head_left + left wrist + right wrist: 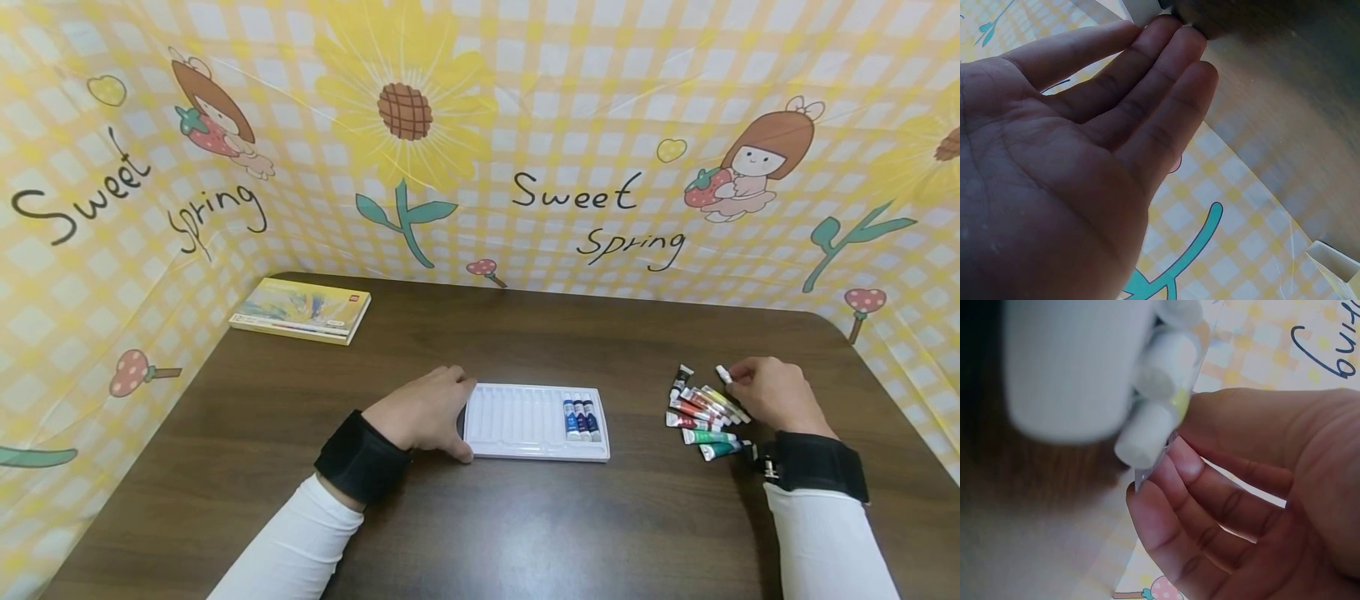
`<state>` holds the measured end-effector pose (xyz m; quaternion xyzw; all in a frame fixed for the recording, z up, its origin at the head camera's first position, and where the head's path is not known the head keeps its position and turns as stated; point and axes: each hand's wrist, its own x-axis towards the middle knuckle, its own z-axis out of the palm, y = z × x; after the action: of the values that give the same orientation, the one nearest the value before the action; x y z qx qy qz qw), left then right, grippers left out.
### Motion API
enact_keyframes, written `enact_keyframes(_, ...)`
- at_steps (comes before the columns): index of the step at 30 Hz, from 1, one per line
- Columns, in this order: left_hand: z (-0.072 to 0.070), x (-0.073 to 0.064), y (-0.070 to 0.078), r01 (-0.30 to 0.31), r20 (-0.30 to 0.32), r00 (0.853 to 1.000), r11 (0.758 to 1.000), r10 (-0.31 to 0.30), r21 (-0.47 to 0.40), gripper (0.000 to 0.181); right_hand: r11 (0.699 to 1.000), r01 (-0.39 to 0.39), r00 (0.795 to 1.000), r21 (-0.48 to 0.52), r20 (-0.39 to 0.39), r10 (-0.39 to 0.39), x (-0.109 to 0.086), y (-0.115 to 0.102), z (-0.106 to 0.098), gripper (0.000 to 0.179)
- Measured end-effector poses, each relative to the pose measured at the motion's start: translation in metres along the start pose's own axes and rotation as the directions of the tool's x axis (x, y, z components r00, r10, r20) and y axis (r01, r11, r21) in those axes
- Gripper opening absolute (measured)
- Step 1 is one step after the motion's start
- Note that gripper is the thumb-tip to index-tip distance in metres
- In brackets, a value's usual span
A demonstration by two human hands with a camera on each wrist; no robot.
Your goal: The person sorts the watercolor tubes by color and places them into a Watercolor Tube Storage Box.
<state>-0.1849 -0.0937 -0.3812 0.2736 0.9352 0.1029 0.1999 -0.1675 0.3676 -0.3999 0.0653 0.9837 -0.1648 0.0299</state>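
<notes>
A white plastic tray [513, 417] with narrow slots lies on the table, three blue and dark paint tubes [581, 421] set side by side at its right end. My left hand [427, 412] spans the tray's left end, thumb by the front corner and fingers at the back one. In the left wrist view its fingers [1160, 115] look nearly straight. Over on the right, my right hand [776, 392] pinches a small paint tube by its body; the white cap [723, 374] sticks out past the fingertips. Just left of that hand lies a loose pile of paint tubes [708, 408] in several colours.
At the back left of the brown table [525, 525] lies a flat yellow box [300, 310] with a printed lid. A yellow checked cloth [570, 100] with flowers and lettering rises along the back and sides.
</notes>
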Motion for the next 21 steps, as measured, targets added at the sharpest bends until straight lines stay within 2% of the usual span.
enact_keyframes(11, -0.001, 0.000, 0.000, 0.003, 0.000, 1.000, 1.000, -0.003, -0.005, 0.094, 1.000, 0.013, 1.000, 0.003, -0.018, -0.013, 0.000, -0.005, 0.000, 0.030)
enact_keyframes(21, -0.002, -0.001, 0.000, 0.007, -0.004, 1.000, 1.000, -0.007, -0.015, 0.093, 0.998, 0.064, 0.997, 0.025, -0.045, -0.063, -0.002, -0.027, -0.003, 0.031)
